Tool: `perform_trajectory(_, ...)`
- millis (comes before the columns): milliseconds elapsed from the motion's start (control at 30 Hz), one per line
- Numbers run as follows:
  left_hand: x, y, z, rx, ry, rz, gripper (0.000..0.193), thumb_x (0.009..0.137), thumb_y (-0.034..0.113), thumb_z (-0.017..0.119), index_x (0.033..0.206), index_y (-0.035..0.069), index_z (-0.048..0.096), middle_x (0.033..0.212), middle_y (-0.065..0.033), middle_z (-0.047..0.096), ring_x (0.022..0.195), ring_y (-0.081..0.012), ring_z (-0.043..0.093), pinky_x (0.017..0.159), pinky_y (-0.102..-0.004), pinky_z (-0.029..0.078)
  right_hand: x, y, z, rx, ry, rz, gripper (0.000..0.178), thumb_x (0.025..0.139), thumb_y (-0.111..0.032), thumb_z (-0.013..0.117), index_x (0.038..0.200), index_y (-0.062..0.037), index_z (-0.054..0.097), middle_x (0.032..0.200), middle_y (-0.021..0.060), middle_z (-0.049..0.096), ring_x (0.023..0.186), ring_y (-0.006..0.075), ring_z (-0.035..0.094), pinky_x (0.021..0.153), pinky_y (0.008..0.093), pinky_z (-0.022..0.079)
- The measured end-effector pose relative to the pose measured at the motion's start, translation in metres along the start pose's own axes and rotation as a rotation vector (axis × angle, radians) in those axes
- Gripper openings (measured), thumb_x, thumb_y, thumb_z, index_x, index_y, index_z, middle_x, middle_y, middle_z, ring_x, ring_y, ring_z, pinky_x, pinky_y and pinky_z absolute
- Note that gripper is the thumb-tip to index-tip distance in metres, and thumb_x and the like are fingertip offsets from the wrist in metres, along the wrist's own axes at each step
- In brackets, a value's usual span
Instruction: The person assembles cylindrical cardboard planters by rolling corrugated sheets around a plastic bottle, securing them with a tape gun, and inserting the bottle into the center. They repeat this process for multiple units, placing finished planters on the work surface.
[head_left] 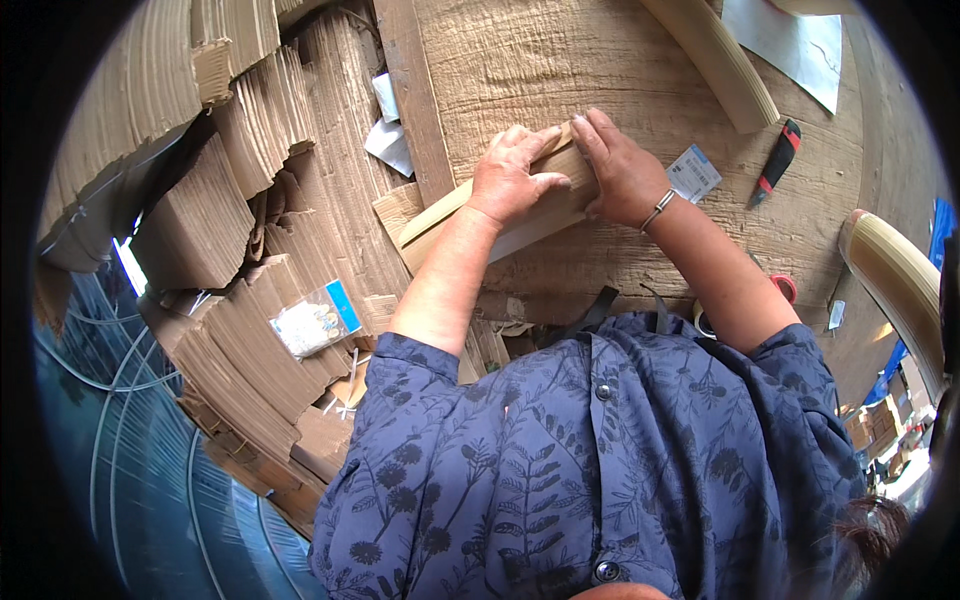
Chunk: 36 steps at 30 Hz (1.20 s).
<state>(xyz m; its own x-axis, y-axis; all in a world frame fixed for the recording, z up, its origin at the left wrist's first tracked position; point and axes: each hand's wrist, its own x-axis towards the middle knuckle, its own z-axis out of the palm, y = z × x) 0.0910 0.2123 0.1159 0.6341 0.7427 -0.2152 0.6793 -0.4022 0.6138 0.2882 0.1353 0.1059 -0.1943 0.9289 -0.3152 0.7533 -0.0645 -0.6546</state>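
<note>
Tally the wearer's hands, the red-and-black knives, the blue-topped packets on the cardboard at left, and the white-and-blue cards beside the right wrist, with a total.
Hands: 2 (left hand, right hand, both on a tan piece)
Red-and-black knife: 1
Blue-topped packet: 1
White-and-blue card: 1
Total: 5

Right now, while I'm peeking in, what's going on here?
A person has both hands on a long tan cardboard piece at the wooden table. The left grip lies across its top; the right grip clasps it farther right. A red-and-black knife lies untouched on the right, and stacked cardboard is on the left.
</note>
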Motion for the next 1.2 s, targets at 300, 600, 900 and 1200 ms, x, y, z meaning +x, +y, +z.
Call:
perform_trajectory(300, -0.03, 0.022, 0.029, 0.087, 0.125, -0.035, 0.059, 0.07, 0.026, 0.085, 0.125, 0.019, 0.064, 0.129, -0.01, 0.059, 0.12, -0.0342, 0.049, 0.102, -0.0407, 0.045, -0.019, 0.013, 0.005, 0.002, 0.04, -0.107, 0.12, 0.053, -0.022, 0.092, 0.153, -0.0116, 0.027, 0.157, 0.0155, 0.029, 0.136, 0.0351, 0.042, 0.106, 0.0392, 0.046)
perform_trajectory(600, -0.022, 0.017, 0.026, -0.061, 0.003, -0.217, 0.055, 0.072, 0.022, 0.085, 0.122, 0.017, 0.063, 0.133, -0.0049, 0.059, 0.116, -0.0329, 0.047, 0.105, -0.0381, 0.042, -0.06, 0.064, -0.007, 0.272, 0.378, 0.102, 0.104, 0.07, -0.024, 0.087, 0.153, -0.0186, 0.025, 0.153, 0.0182, 0.034, 0.133, 0.0389, 0.046, 0.104, 0.0429, 0.047)
perform_trajectory(900, -0.062, 0.047, 0.063, 0.273, 0.219, -0.02, 0.055, 0.071, 0.03, 0.083, 0.121, 0.02, 0.065, 0.142, 0.0016, 0.052, 0.115, -0.0316, 0.048, 0.1, -0.0422, 0.043, -0.173, 0.198, -0.033, 0.06, 0.604, 0.632, 0.072, 0.08, -0.026, 0.079, 0.142, -0.0106, 0.046, 0.125, 0.0155, 0.059, 0.103, 0.0282, 0.064, 0.092, 0.0392, 0.052)
perform_trajectory(1200, -0.087, 0.053, 0.101, 0.42, 0.245, -0.039, 0.057, 0.073, 0.029, 0.08, 0.125, 0.019, 0.06, 0.141, -0.0075, 0.053, 0.119, -0.0338, 0.051, 0.103, -0.0469, 0.034, -0.31, 0.189, -0.011, -0.08, 0.386, 0.676, 0.053, 0.082, -0.017, 0.073, 0.132, -0.0164, 0.053, 0.116, 0.0125, 0.059, 0.103, 0.0307, 0.062, 0.084, 0.043, 0.054)
